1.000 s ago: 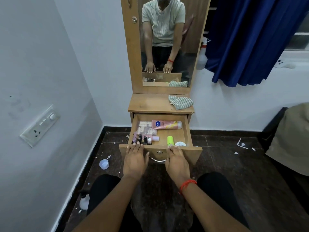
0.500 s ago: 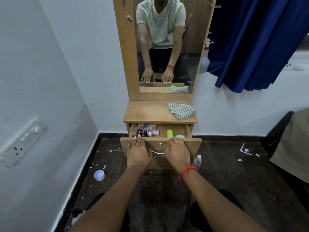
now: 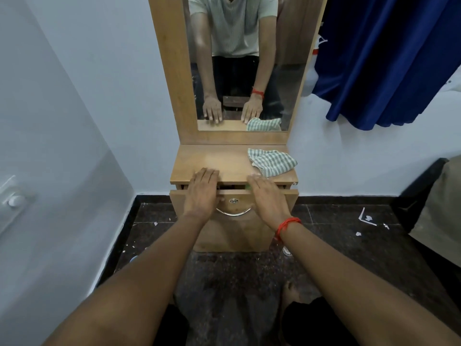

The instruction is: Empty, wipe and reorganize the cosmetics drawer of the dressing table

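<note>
1. The left hand lies flat with its fingers straight and close together, holding nothing. Its palm presses on the front panel of the drawer, and its fingertips reach over the panel's top edge to the front lip of the worktop.
2. The right hand is laid out the same way, fingers straight and empty, on the same panel to the right of the left hand. A red thread is tied round its wrist.
3. The drawer is almost fully in. Only a narrow dark gap shows between the two hands, under the worktop's edge.
4. In that gap, just beside the right hand's index finger, a sliver of a green item shows. What else lies inside cannot be told.
5. Between the hands, below the gap, sits a round metal lock. Under it is a curved metal handle.
6. Just beyond the right hand's fingertips, a crumpled striped cloth lies on the worktop. Whether the fingers touch it cannot be told.
7. Farther beyond both hands stands the mirror, which reflects the hands and the cloth.
8. Up and to the right of the right hand hangs a blue curtain, and white scraps lie on the dark floor. Far to the left of the left hand, a white switch plate sits on the wall.
</note>
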